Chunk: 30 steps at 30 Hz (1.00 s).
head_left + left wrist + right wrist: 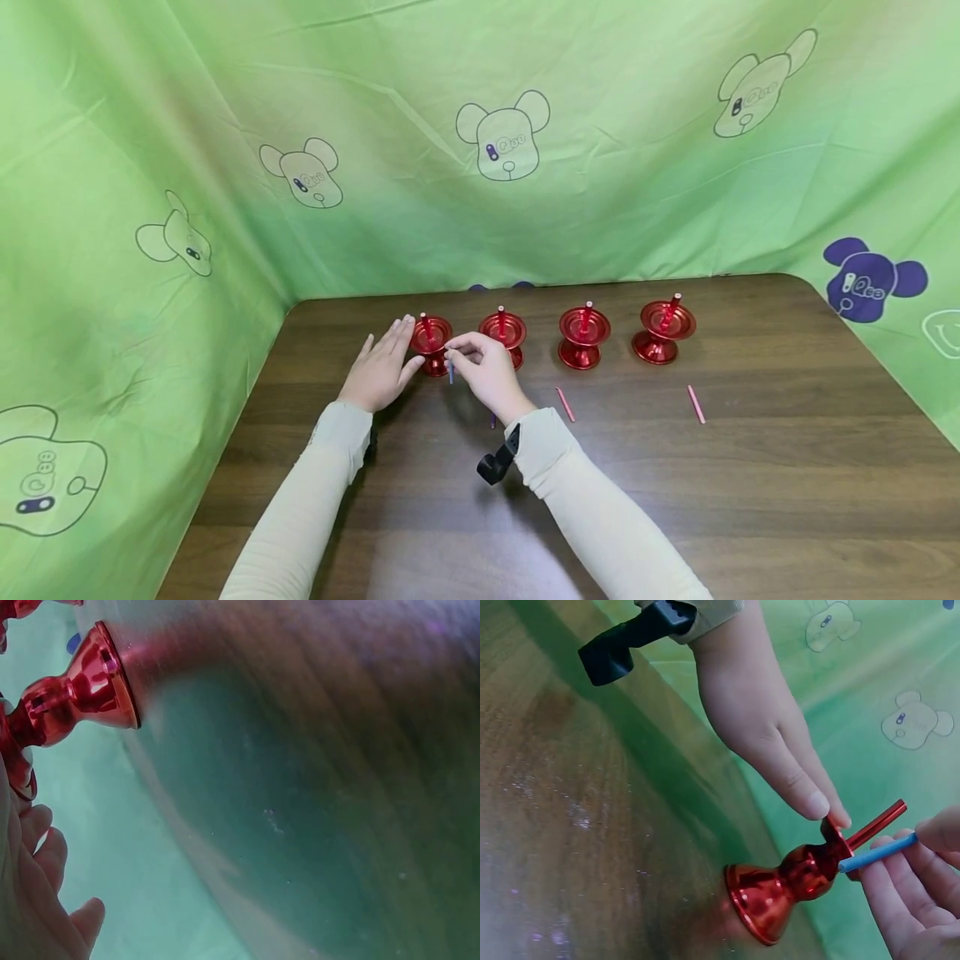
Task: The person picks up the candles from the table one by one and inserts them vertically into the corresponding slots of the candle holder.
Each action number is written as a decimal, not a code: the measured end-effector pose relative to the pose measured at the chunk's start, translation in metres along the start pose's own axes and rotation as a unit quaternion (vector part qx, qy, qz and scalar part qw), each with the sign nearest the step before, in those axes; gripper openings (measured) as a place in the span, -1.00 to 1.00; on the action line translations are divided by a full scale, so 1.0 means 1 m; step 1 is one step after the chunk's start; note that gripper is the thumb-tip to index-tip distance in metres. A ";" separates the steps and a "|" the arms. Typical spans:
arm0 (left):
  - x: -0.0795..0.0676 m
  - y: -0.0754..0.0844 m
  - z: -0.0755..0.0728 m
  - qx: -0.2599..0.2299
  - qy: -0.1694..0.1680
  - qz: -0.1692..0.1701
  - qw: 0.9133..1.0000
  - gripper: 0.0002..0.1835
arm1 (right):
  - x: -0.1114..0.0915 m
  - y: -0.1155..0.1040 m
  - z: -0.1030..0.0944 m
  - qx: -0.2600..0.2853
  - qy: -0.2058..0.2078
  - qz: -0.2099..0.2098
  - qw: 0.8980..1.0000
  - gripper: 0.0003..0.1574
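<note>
In the head view my left hand (pixel 381 367) lies beside the leftmost red metal candle holder (pixel 431 335), fingers straight and thumb spread, touching its dish. My right hand (pixel 486 371) pinches a thin blue candle (pixel 877 853) between thumb and fingertips. In the right wrist view that candle slants in front of the holder's dish, beside its upright central tube (pixel 877 823). Whether candle and dish touch, I cannot tell. The left wrist view shows the holder's flared base (pixel 105 679) and several left fingers (pixel 52 859) close to the dish.
More red holders stand in a row to the right: one (pixel 502 327) partly behind my right hand, then two others (pixel 584 327) (pixel 663 325). Pink candles (pixel 565 404) (pixel 696 404) lie on the wooden table (pixel 450 517). A purple candle (pixel 492 421) shows below my right wrist. Green cloth (pixel 390 225) hangs behind.
</note>
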<state>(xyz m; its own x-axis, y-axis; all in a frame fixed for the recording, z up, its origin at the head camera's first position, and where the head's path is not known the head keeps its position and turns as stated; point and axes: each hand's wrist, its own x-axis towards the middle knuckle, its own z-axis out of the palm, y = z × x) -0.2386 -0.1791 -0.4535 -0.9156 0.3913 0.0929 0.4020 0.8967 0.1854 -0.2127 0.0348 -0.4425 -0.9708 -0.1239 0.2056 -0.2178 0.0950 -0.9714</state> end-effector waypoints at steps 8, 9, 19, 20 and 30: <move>0.000 0.000 -0.003 0.022 -0.006 0.004 1.000 -0.23 | 0.016 -0.008 0.000 -0.037 0.018 -0.061 0.997 -0.81; 0.000 0.000 -0.004 0.024 -0.008 0.003 1.000 -0.23 | 0.019 -0.009 0.000 -0.038 0.020 -0.066 0.997 -0.81; -0.001 0.003 -0.008 0.042 -0.014 0.009 0.999 -0.23 | 0.038 -0.021 0.002 -0.031 0.038 -0.086 0.995 -0.81; -0.001 0.003 -0.008 0.044 -0.014 0.010 0.999 -0.23 | 0.039 -0.022 0.003 -0.025 0.039 -0.091 0.995 -0.81; -0.001 0.001 -0.007 0.042 -0.005 0.015 0.999 -0.24 | 0.051 -0.035 0.009 0.003 0.046 -0.118 0.992 -0.80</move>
<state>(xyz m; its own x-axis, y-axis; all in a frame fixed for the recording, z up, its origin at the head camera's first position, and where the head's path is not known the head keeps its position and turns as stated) -0.2374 -0.1797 -0.4470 -0.9031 0.4202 0.0881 0.4278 0.8983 0.0999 -0.2535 0.0160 -0.3995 -0.8979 -0.0506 0.4372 -0.4399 0.0689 -0.8954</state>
